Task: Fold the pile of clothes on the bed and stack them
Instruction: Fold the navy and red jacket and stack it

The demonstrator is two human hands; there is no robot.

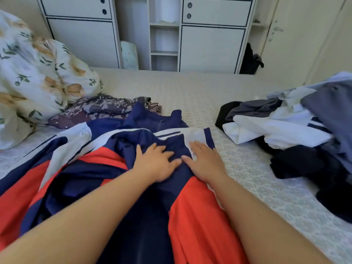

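Note:
A navy, red and white jacket (198, 212) lies spread across the bed (209, 96) in front of me, still rumpled at its left side. My left hand (154, 162) presses flat on the navy chest of the jacket. My right hand (205, 162) rests flat beside it, fingers straight, over the navy and white part. A pile of unfolded clothes (297, 128) in white, grey, black and navy sits at the right side of the bed. A dark patterned garment (101, 109) lies behind the jacket at the left.
A floral pillow or duvet (36, 73) is heaped at the left of the bed. White cabinets (211, 46) with open shelves stand beyond the far edge. Something dark (249, 60) hangs by the cabinet. Bare patterned bedspread lies between the jacket and the pile.

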